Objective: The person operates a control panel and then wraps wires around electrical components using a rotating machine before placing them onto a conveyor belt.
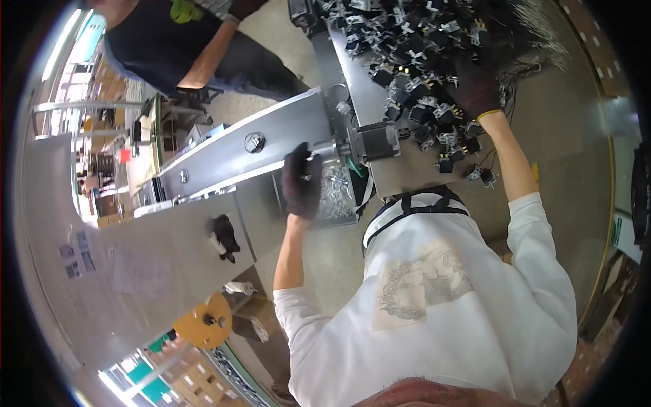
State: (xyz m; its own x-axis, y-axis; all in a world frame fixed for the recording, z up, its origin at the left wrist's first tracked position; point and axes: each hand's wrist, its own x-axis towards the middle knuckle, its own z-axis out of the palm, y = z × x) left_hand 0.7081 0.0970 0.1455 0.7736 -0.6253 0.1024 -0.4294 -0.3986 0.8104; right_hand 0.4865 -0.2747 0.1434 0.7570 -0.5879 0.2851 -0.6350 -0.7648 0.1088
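My left hand [302, 183], in a dark glove, is beside a metal cylinder [327, 150] at the end of a motor-like black block [376, 141]. Its thumb and fingers are apart, and I see nothing between them. To the right, my right hand [477, 91], in a dark glove with a yellow cuff, reaches into a heap of small black parts with metal brackets and wires [424, 51]. The fingers blend into the dark parts, so what they hold is hidden. Below the cylinder, a tray [339, 221] holds many small shiny metal pieces.
A grey conveyor [224, 152] runs off to the left, with a round metal part [254, 142] on it. Another person [203, 61] stands beyond it. A black glove [224, 237] lies on the grey surface [156, 264] at left, near an orange disc [203, 320].
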